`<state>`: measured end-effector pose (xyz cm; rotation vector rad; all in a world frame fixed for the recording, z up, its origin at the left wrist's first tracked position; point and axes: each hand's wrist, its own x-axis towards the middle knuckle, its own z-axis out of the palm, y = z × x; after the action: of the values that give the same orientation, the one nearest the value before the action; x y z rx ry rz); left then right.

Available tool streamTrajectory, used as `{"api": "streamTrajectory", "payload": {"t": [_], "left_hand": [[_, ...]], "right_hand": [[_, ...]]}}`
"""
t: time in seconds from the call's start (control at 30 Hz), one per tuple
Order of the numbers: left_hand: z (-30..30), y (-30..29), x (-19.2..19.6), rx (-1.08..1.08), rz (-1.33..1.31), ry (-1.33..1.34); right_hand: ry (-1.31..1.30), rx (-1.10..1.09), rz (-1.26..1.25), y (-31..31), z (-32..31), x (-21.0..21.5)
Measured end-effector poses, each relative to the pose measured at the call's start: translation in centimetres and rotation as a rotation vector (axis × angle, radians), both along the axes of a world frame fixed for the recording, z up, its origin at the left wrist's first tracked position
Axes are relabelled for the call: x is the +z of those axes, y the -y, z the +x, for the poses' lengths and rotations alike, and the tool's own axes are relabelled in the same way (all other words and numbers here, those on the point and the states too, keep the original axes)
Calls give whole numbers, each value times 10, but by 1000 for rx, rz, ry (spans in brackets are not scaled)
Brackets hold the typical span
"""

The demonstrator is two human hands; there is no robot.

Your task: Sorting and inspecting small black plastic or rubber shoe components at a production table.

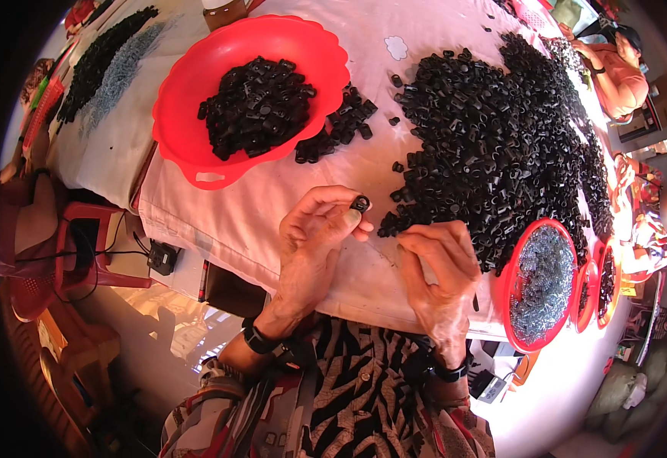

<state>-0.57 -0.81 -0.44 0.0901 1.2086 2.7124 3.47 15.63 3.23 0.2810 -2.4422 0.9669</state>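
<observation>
My left hand (314, 237) is closed, pinching a small black plastic part (360, 203) between thumb and fingertips, a little above the cloth. The part is short and rounded, with an opening in its end. To the right, my right hand (442, 267) has its fingertips drawn together at the near left edge of a wide heap of similar black parts (486, 137). Whatever its fingers hold, if anything, is hidden. Beyond my left hand stands a red plastic basin (181, 114) holding a pile of black parts (257, 107). More loose black parts (349, 118) lie against its right side.
A pinkish cloth (272, 206) covers the table. Right of my right hand, a red basket (510, 305) holds small clear bluish pieces (539, 282), beside smaller red containers (587, 294). A red plastic chair (104, 244) stands at left. Another person (616, 76) sits at the far right.
</observation>
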Motion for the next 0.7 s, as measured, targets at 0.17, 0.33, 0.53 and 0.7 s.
{"api": "streamTrajectory", "payload": {"t": [0.17, 0.33, 0.53, 0.7], "left_hand": [[2, 1, 1, 13, 15, 27], [1, 2, -1, -14, 23, -14], [1, 2, -1, -15, 14, -9], [0, 0, 3, -25, -7, 14]], "right_hand": [[30, 84, 156, 12, -6, -4], [42, 68, 229, 16, -12, -6], [39, 103, 230, 11, -21, -11], [-22, 71, 169, 10, -16, -9]]}}
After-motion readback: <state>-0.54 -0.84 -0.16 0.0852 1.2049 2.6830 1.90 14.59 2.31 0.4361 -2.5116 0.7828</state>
